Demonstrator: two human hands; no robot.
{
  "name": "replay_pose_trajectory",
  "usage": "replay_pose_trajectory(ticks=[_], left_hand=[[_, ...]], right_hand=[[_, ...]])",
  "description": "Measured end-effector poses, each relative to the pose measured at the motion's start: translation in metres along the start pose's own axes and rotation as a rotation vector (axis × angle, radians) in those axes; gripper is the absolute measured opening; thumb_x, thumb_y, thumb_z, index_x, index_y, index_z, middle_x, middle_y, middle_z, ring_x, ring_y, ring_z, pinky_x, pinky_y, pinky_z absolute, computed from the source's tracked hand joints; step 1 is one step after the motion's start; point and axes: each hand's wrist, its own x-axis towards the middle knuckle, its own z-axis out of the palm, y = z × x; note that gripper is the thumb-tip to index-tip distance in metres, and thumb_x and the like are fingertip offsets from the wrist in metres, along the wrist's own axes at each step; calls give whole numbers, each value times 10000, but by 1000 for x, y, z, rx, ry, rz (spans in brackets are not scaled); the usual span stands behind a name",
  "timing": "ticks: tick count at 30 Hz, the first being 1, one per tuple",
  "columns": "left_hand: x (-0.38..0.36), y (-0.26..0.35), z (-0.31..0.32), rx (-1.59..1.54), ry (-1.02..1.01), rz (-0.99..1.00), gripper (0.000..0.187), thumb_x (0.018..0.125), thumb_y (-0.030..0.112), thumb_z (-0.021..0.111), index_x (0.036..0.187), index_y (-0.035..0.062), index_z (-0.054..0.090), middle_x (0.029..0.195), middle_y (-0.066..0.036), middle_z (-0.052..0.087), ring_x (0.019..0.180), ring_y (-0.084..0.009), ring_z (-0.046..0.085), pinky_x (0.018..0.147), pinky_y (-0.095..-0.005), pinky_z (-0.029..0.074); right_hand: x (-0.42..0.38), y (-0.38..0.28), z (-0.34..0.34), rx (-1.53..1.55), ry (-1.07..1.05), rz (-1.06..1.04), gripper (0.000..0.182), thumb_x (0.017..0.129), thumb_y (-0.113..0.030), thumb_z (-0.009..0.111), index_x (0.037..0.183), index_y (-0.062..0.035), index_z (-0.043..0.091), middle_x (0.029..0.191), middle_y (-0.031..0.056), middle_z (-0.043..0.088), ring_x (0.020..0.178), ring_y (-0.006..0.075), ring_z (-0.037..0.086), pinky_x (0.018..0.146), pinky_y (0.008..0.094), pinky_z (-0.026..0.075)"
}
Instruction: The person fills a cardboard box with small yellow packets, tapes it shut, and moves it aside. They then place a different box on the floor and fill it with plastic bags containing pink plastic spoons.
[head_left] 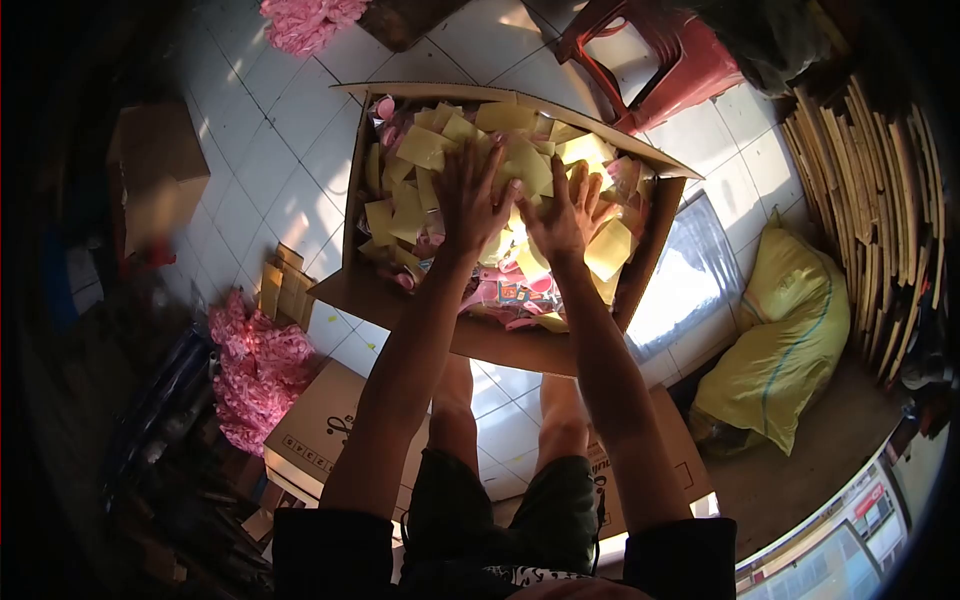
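Fingers spread, my left hand [468,202] and right hand [566,216] lie on the yellow-carded packets [425,149] beneath them, inside the cardboard box [510,347]; I seem to be levelling these, which calls for even pressure next.

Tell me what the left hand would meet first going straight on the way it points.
The left hand would likely meet more yellow cards inside the cardboard box; whether it touches some already is hard to tell from above.
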Motion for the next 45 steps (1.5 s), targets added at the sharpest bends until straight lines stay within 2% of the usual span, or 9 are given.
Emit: replay_pose_trajectory(ticks=[7, 14, 27, 29, 32, 34, 36, 37, 45], left_hand=[[-100, -58, 22, -23, -135, -55, 618, 856, 455, 530, 1405, 211, 389, 1465, -196, 288, 1323, -477, 256, 960, -700, 217], [-36, -108, 45, -91, -74, 22, 603, 855, 387, 531, 1405, 191, 380, 1451, -190, 311, 1296, -481, 283, 977, -656, 210], [-64, -160, 42, -127, -347, 48, 688, 852, 351, 570, 1448, 159, 285, 1451, -184, 299, 1335, -473, 229, 1018, -673, 172], [-62, -148, 15, 60, -475, -52, 642, 863, 421, 571, 1428, 217, 345, 1419, -163, 348, 1321, -464, 269, 1025, -673, 183], [-39, -87, -47, 289, -489, -146, 545, 841, 375, 619, 1314, 138, 485, 1342, -167, 409, 1283, -439, 339, 1021, -650, 224], [-27, -42, -60, -3, -96, -80, 404, 806, 193, 660, 1175, 74, 546, 1289, -171, 423, 1254, -415, 365, 1010, -529, 316], [-10, 13, -37, -238, -81, 121, 398, 794, 132, 662, 1155, 32, 526, 1287, -186, 397, 1234, -394, 375, 1001, -485, 338], [-3, 36, -18, -258, -135, 206, 467, 816, 204, 644, 1225, 34, 496, 1350, -198, 356, 1265, -395, 348, 1026, -510, 304], [-52, 81, 95, 67, -266, 340, 641, 841, 510, 487, 1421, 264, 369, 1519, -163, 198, 1407, -395, 106, 1102, -584, 22]], right_hand=[[-82, 1, 57, -84, 59, -52, 786, 701, -585, 600, 1404, -315, 374, 1500, 206, 186, 1365, 467, 165, 981, 742, 129], [-21, -39, 70, -68, 98, -10, 707, 765, -568, 557, 1402, -318, 376, 1509, 219, 117, 1357, 494, 122, 986, 749, 46], [-53, -59, 97, -181, 63, 25, 692, 802, -557, 561, 1420, -361, 319, 1476, 246, 226, 1333, 472, 236, 1017, 700, 137], [-57, -58, 41, 74, -160, 22, 776, 760, -512, 642, 1433, -338, 298, 1466, 230, 262, 1327, 448, 278, 1040, 669, 150], [-41, -9, -18, 161, 313, 36, 563, 757, -315, 702, 1268, -138, 546, 1289, 176, 493, 1250, 376, 400, 1067, 539, 244], [-7, 51, -28, 83, 581, 129, 590, 796, -310, 673, 1288, -54, 474, 1274, 217, 467, 1179, 386, 450, 1003, 470, 364], [21, 93, -25, 71, 492, 203, 731, 795, -386, 684, 1359, -46, 369, 1328, 262, 412, 1171, 438, 454, 914, 471, 457], [32, 108, -16, 432, 351, 233, 786, 780, -426, 700, 1379, -46, 363, 1374, 245, 387, 1242, 413, 407, 996, 442, 397], [13, 146, 8, 599, 232, 79, 711, 796, -150, 706, 1392, -2, 348, 1457, 174, 322, 1346, 290, 311, 1101, 365, 246]])
